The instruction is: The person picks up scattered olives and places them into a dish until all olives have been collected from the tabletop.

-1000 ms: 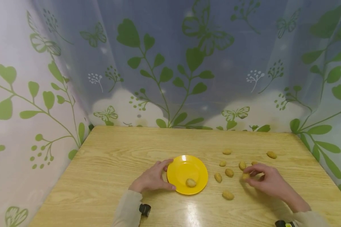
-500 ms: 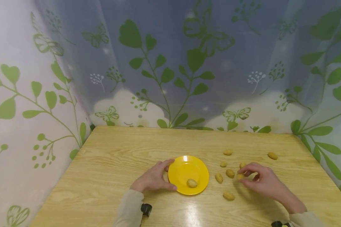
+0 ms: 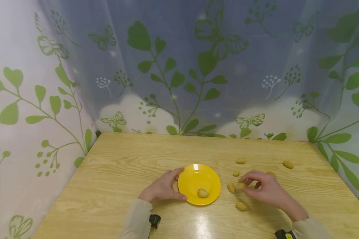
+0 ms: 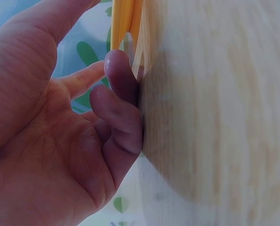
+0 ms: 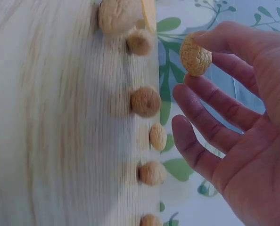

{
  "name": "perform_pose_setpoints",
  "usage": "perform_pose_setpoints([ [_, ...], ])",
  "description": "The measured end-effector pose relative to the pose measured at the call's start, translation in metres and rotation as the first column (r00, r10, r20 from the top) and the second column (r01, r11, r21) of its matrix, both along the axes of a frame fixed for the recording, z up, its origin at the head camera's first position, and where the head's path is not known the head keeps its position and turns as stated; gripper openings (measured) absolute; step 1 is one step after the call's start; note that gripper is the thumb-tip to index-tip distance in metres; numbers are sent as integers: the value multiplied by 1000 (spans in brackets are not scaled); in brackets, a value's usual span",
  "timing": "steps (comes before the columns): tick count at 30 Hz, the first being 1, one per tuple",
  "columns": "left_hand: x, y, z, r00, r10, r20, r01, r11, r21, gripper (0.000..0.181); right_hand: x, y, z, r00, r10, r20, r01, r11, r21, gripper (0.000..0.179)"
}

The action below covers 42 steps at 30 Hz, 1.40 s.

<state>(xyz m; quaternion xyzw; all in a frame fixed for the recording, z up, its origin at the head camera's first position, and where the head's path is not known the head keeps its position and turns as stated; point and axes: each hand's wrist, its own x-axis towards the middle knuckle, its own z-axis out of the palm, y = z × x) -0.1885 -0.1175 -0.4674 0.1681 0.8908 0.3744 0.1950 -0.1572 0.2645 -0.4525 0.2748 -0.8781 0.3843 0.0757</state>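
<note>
My left hand holds the left rim of a small yellow plate, thumb at the near side and fingers at the far side. On the plate lies one walnut. To the right, my right hand pinches another walnut between thumb and fingertips. The right wrist view shows that walnut raised off the table, the other fingers spread loosely below it. In the left wrist view, curled fingers rest along the tabletop, and one fingertip meets the plate's edge.
Several loose walnuts lie on the wooden table right of the plate, among them a near one, one close to the plate and one far right. A leaf-patterned curtain stands behind the table.
My right hand has moved left toward the plate, carrying the pinched walnut past others on the table. The left hand keeps its hold on the plate.
</note>
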Motion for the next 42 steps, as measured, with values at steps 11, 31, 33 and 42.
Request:
perform_pose_setpoints([
  [11,0,0,-1,1000,8,1,-8,1000,-14,105,-10,-28,-3,998,62,-7,-62,998,-11,26],
  [31,0,1,0,1000,-1,4,1,1000,-29,108,-26,-64,-9,985,128,112,-133,991,35,18],
  [33,0,1,-1,1000,2,6,-2,1000,-29,108,-27,-68,-9,985,135,109,-140,989,40,18],
  [42,0,2,-1,1000,2,7,-2,999,-46,107,-29,-80,-11,979,178,97,-183,982,49,18],
])
